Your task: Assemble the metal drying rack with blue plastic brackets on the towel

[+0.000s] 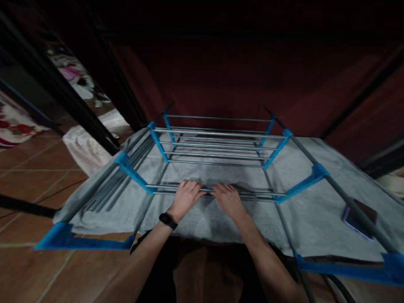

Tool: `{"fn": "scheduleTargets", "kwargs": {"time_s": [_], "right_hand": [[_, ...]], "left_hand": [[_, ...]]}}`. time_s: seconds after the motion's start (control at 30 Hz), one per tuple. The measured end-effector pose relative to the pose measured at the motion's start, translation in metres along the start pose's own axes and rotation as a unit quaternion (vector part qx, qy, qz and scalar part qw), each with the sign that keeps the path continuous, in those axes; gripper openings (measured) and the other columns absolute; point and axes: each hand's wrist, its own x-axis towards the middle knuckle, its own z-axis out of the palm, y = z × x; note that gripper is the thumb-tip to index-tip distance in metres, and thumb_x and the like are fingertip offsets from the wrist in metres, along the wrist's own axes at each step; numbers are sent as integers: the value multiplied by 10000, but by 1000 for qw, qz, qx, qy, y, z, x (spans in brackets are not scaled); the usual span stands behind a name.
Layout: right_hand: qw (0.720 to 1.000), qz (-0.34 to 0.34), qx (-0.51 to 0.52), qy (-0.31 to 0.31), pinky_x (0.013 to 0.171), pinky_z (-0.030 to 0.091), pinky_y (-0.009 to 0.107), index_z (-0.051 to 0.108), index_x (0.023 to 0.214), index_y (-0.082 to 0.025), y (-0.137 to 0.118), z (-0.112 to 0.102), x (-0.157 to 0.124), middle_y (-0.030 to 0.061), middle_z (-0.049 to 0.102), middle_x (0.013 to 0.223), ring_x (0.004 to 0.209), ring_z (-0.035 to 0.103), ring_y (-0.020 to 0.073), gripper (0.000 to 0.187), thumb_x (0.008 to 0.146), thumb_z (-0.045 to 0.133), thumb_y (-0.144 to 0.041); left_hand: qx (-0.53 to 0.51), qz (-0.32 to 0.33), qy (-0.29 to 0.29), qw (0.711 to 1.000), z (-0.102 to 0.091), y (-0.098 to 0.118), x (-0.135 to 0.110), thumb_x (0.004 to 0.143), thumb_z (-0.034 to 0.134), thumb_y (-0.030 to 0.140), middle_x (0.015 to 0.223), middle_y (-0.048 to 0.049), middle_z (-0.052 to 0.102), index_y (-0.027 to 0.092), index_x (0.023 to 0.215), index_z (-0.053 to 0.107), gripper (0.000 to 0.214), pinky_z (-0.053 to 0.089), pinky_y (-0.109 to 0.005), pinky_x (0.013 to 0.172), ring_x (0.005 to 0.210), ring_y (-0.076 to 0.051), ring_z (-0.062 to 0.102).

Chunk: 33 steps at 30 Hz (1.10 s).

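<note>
A rack frame of grey metal tubes and blue plastic brackets (133, 173) stands in front of me. My left hand (187, 195), below a black wristband (168, 220), curls its fingers over a thin metal rod (257, 193) of the nearer shelf section. Close beside it, my right hand (227, 200) is closed over the same rod, palm down. The rod runs crosswise between the left bracket and the right blue bracket (301, 188). Behind it, several parallel rods (221, 145) span another pair of brackets. My fingertips are partly hidden beneath the rod.
Several loose metal rods (124, 179) lie on the grey cloth (315, 227) at the left. A phone (360, 219) rests on the cloth at the right, partly behind a tube. Red panelling (240, 75) rises behind the rack. Floor tiles (25, 164) and a pale striped cloth (86, 149) show at left.
</note>
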Motion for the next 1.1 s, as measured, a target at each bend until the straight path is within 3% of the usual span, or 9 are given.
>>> {"fn": "scheduleTargets", "kwargs": {"time_s": [0.13,0.23,0.3,0.37,0.43,0.47,0.63,0.83,1.1], "right_hand": [[1000,-12,-21,2,834,406,331,646,1094,-218,2,2,-1,63,683,997,928,602,194,261,1000,432,-333],[999,-16,-27,7,823,406,334,649,1078,-222,2,4,-2,60,686,986,910,605,197,252,997,437,-331],[999,-19,-30,6,821,404,336,652,1061,-224,2,4,-3,56,689,979,902,605,198,244,996,439,-324],[999,-18,-33,4,819,402,338,653,1049,-224,2,4,-3,54,689,973,899,604,199,239,995,440,-317],[999,-18,-32,3,820,401,337,652,1047,-226,2,5,-3,50,688,969,899,603,199,239,996,437,-314],[999,-18,-31,3,820,401,337,651,1047,-227,3,5,-3,48,687,969,898,603,198,240,997,433,-314],[999,-21,-34,2,810,400,334,648,1058,-226,3,5,-3,48,688,962,890,608,198,238,996,437,-317],[999,-25,-36,9,814,405,331,653,1070,-218,4,7,-3,59,687,987,896,613,195,233,990,453,-309],[999,-30,-31,21,798,419,339,666,1061,-211,7,14,-3,74,690,990,876,616,203,260,995,435,-310]], "left_hand": [[-27,-44,36,998,-10,-2,-12,969,477,361,1045,-82,633,193,1109,606,254,380,-399,934,998,-213,555],[-50,-196,140,969,-13,-8,-35,968,462,328,957,-74,625,197,953,607,196,388,-407,899,950,-222,548],[-88,-333,256,903,-12,-17,-51,963,449,342,880,-60,595,202,877,573,206,407,-388,844,894,-218,542],[-135,-449,375,800,-10,-31,-63,943,465,366,936,-61,580,203,940,555,187,425,-358,814,914,-210,546],[-171,-521,446,707,-7,-48,-69,915,496,375,1092,-87,567,196,1089,531,253,435,-344,852,1021,-211,543],[-187,-536,458,683,-6,-55,-71,906,504,378,1160,-100,554,193,1150,516,307,431,-346,893,1080,-215,532],[-273,-507,408,708,2,-78,-69,898,509,412,967,-69,616,172,1028,603,289,441,-342,920,999,-215,565],[-303,-506,447,673,14,-85,-72,864,563,413,840,-31,619,160,967,647,287,452,-288,801,808,-155,570],[-300,-526,441,663,15,-85,-76,848,600,371,856,-27,665,182,984,686,248,445,-253,783,778,-127,581]]}}
